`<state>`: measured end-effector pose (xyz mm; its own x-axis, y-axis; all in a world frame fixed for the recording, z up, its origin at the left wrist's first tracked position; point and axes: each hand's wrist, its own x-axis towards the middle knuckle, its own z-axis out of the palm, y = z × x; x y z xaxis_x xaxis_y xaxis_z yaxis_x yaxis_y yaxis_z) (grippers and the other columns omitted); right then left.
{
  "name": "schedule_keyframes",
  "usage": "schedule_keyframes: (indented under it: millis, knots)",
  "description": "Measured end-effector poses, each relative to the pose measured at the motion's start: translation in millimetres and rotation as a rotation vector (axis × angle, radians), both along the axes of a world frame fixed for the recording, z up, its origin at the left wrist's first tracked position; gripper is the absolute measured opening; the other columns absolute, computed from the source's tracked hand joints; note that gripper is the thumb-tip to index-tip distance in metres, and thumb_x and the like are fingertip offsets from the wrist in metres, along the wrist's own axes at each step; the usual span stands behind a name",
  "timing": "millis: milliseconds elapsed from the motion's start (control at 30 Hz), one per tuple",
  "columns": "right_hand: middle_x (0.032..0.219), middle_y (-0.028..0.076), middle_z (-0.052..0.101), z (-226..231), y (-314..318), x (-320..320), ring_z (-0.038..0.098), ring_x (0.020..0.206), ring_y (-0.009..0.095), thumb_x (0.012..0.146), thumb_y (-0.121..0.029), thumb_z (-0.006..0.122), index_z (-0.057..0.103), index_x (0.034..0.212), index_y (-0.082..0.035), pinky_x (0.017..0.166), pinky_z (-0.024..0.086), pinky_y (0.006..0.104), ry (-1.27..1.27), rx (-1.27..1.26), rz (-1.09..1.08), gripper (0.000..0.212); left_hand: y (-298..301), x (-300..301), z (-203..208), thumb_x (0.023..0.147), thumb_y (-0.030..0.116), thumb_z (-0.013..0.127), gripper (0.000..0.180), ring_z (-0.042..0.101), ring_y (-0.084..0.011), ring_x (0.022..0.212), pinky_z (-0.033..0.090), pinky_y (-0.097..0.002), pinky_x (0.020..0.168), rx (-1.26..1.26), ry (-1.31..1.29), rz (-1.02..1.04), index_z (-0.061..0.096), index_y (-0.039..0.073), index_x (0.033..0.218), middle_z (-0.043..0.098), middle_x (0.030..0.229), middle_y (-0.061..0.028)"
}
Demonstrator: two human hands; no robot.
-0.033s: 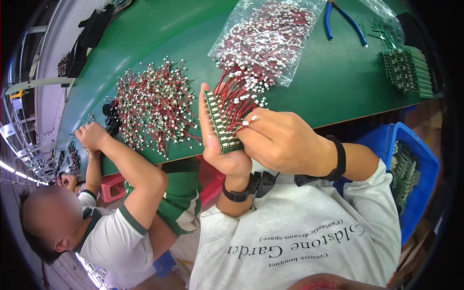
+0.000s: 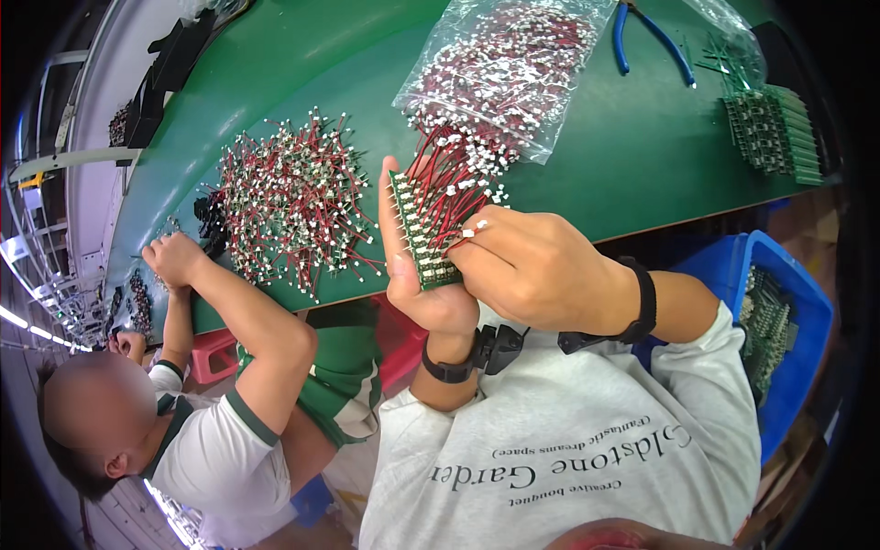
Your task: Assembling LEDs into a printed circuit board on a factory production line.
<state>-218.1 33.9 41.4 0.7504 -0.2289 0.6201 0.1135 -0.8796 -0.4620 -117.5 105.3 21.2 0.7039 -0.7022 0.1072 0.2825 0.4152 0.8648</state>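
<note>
Table (image 2: 642, 137) surfaced in green. Circuit-board strip (image 2: 419, 243) coloured green, patterned in pale, regular repeats; red wires (image 2: 447, 209) tipped with white connectors (image 2: 480, 154). Pliers (image 2: 621, 48) sheathed in blue; bin (image 2: 808, 339) finished in solid blue. Grey shirt (image 2: 573, 408) printed with dark lettering (image 2: 515, 476); neighbouring white shirt (image 2: 220, 463) edged in dark green.

Holding a circuit board (image 2: 423, 240) in the left hand (image 2: 423, 301), pinching white-tipped wire (image 2: 468, 233) with the right hand (image 2: 541, 270), near a clear bag (image 2: 559, 112).

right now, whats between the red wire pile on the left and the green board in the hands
In the head view, part of the left hand and some bare tabletop lie between the red wire pile and the green board.
</note>
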Motion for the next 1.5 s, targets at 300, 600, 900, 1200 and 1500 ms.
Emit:
schedule_keyframes:
  millis: [300, 600, 900, 1200, 1500]
  knots:
    - [0.08, 0.01, 0.058, -5.9, -0.7, -9.8, 0.061, 0.069, 0.025, 0.065, 0.003, 0.064, 0.062, 0.091, 0.002, 0.059, 0.052, 0.035, 0.004, 0.076, -0.059, 0.027, 1.1, -8.4, -8.4, 0.084, 0.049, 0.038, 0.088, 0.055, -0.0323, 0.121, 0.042, -0.045, 0.105, -0.072, 0.07, -0.109, 0.021, -0.002, 0.154, 0.051, 0.138, -0.023]
    - [0.087, 0.01, 0.063, -8.3, 0.0, 2.8, 0.063, 0.073, 0.026, 0.066, 0.001, 0.068, 0.065, 0.091, 0.0, 0.062, 0.053, 0.0354, -0.113, 0.113, 0.024, 0.024, 6.7, 4.1, -3.0, 0.083, 0.049, 0.042, 0.091, 0.053, -0.0369, 0.124, 0.042, -0.0509, 0.105, -0.14, 0.173, -0.055, 0.018, -0.003, 0.154, 0.049, 0.139, -0.0256]
    - [0.098, 0.009, 0.062, -4.6, -57.3, 7.6, 0.06, 0.091, 0.029, 0.07, 0.003, 0.074, 0.069, 0.09, -0.005, 0.076, 0.051, 0.038, 0.009, -0.062, -0.299, 0.022, 40.5, 53.5, -14.6, 0.09, 0.044, 0.035, 0.081, 0.052, -0.0376, 0.126, 0.041, -0.0524, 0.106, -0.451, 0.246, -0.009, 0.02, -0.003, 0.154, 0.047, 0.142, -0.0258]
    - [0.11, 0.011, 0.058, -16.6, -44.6, 39.9, 0.053, 0.117, 0.032, 0.071, -0.007, 0.067, 0.067, 0.085, -0.006, 0.1, 0.043, 0.0456, 0.207, -0.25, -0.145, 0.014, 49.2, 63.0, -19.9, 0.09, 0.044, 0.036, 0.08, 0.052, -0.0355, 0.124, 0.039, -0.0502, 0.107, -0.432, 0.29, 0.045, 0.023, -0.004, 0.153, 0.048, 0.14, -0.0259]
    - [0.109, 0.007, 0.059, -20.2, -50.2, 54.3, 0.051, 0.121, 0.03, 0.074, -0.008, 0.068, 0.062, 0.08, -0.007, 0.109, 0.036, 0.0508, 0.275, -0.323, -0.045, 0.009, 53.6, 70.5, -24.3, 0.094, 0.042, 0.036, 0.063, 0.056, -0.038, 0.12, 0.042, -0.0559, 0.104, -0.442, 0.324, 0.104, 0.049, -0.001, 0.138, 0.056, 0.136, -0.0208]
